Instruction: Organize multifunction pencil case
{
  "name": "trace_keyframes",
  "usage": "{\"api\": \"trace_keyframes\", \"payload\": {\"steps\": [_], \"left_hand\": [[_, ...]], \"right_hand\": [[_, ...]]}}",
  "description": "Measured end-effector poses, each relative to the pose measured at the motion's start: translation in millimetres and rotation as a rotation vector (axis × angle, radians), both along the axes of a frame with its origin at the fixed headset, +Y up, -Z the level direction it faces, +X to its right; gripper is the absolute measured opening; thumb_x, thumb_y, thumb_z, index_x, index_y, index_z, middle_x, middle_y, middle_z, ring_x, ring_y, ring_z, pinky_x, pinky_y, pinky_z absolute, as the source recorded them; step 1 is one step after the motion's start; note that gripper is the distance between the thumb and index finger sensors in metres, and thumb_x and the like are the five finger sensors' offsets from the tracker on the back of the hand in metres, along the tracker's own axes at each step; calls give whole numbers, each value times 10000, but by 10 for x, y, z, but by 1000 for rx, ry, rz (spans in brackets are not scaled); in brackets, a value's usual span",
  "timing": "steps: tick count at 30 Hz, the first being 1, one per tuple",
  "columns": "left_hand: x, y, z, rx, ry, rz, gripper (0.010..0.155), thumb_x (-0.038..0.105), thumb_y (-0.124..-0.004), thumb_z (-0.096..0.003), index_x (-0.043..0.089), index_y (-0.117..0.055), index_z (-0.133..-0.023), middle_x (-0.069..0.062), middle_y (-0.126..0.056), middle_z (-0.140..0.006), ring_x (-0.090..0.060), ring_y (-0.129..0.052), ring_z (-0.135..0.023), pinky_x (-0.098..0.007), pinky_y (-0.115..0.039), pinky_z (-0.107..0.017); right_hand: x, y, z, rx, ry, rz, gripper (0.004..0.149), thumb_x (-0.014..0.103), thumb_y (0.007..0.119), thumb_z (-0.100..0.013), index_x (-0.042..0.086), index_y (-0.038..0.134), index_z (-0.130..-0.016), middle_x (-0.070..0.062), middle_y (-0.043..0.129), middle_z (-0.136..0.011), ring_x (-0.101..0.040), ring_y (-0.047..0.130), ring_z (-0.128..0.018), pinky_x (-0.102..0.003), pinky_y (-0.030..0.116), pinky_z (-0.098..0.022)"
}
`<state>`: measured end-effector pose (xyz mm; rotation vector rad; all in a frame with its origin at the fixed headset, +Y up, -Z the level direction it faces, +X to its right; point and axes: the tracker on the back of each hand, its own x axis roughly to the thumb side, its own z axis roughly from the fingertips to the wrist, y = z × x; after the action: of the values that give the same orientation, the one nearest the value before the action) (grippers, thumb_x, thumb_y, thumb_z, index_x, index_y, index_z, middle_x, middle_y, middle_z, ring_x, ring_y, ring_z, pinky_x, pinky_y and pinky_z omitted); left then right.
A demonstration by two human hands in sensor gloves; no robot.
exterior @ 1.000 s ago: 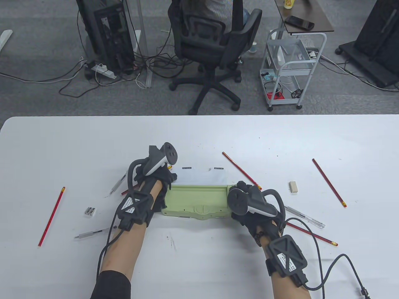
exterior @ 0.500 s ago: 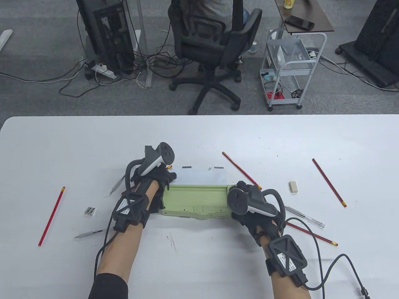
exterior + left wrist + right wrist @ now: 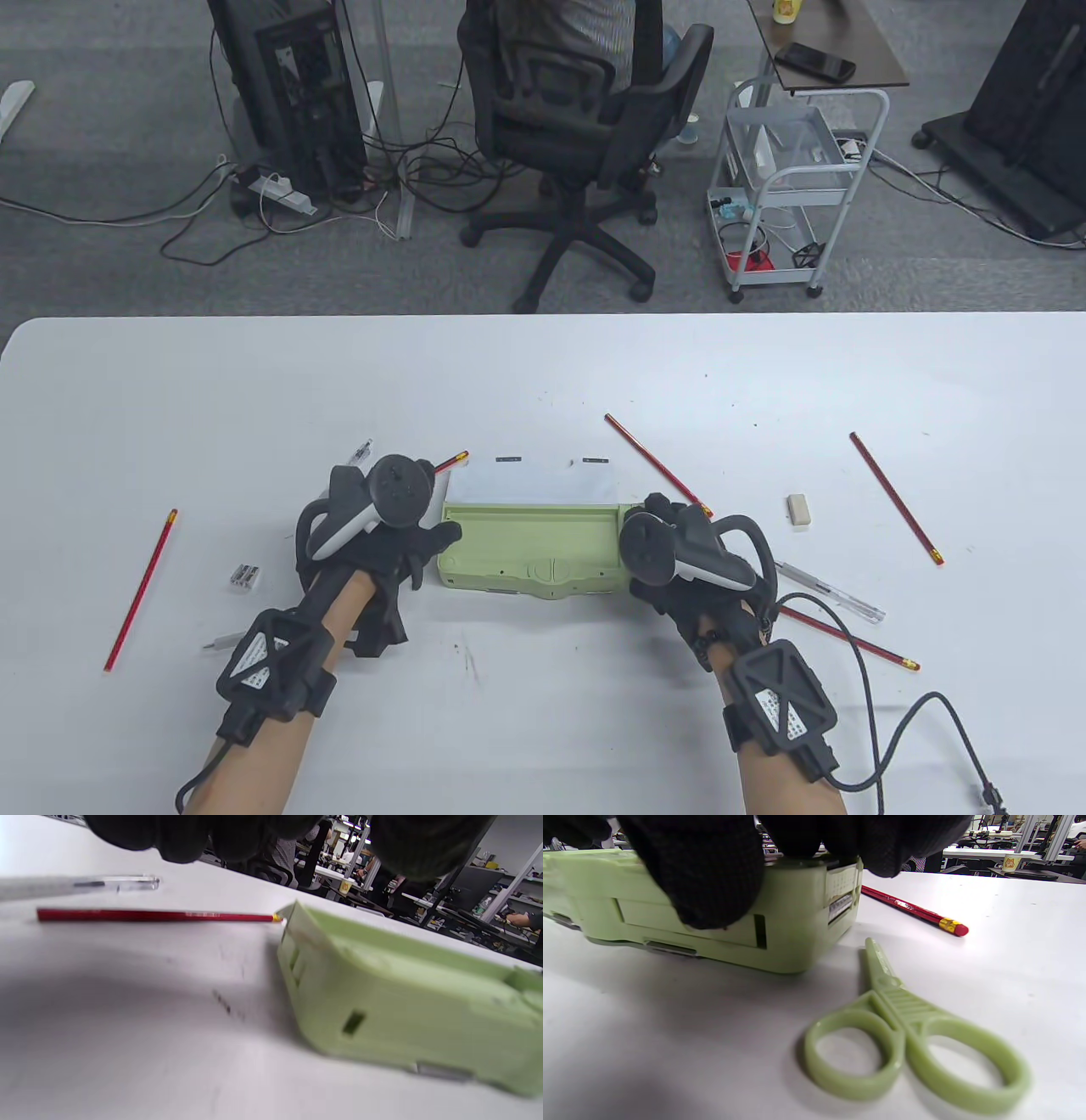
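The light green pencil case [image 3: 530, 550] lies in the middle of the table, with a white flap [image 3: 534, 484] behind it. My right hand [image 3: 655, 519] grips the case's right end; in the right wrist view its fingers press on the top and front of the case [image 3: 793, 925]. My left hand [image 3: 428, 552] is open with fingers spread, just left of the case's left end, holding nothing. In the left wrist view the case [image 3: 403, 993] is at the right, and a red pencil [image 3: 152, 916] and a clear pen [image 3: 85, 885] lie beyond.
Green scissors [image 3: 908, 1043] lie right of the case by my right hand. Red pencils [image 3: 140, 590] [image 3: 895, 498] [image 3: 657, 465] [image 3: 848, 637], pens [image 3: 827, 592] [image 3: 225, 643], a white eraser [image 3: 798, 510] and a small silver piece [image 3: 246, 576] are scattered around.
My left hand has come off the case's far left corner and drawn back toward me and left, uncovering a red pencil and a pen. The right hand and case have not moved.
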<state>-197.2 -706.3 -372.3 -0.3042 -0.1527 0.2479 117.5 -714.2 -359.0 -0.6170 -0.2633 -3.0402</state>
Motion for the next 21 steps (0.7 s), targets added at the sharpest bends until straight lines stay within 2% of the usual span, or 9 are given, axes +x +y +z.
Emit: {"api": "trace_keyframes", "payload": {"steps": [5, 9, 21], "left_hand": [[30, -183, 87, -20, -6, -6, 878, 576, -696, -432, 174, -332, -1122, -208, -476, -1192, -522, -553, -1065, -701, -545, -708], [52, -229, 87, -31, -5, 34, 883, 581, -694, -429, 171, -331, -1122, -204, -471, -1194, -523, -550, -1067, -707, -542, -706], [103, -335, 135, -5, -18, -9, 861, 582, -643, -430, 160, -320, -1107, -155, -527, -1187, -494, -594, -1061, -694, -574, -696]], "right_hand": [[2, -1, 2, 2, -1, -3, 806, 395, 868, -453, 55, 508, -1089, -286, 433, -1113, -519, 618, -995, -590, 597, -727], [3, 1, 2, 2, -2, -3, 806, 393, 868, -452, 54, 508, -1089, -285, 441, -1110, -522, 618, -994, -590, 596, -727], [4, 4, 4, 0, 0, -4, 808, 394, 866, -454, 54, 504, -1091, -287, 435, -1111, -521, 615, -995, -591, 594, -727]]}}
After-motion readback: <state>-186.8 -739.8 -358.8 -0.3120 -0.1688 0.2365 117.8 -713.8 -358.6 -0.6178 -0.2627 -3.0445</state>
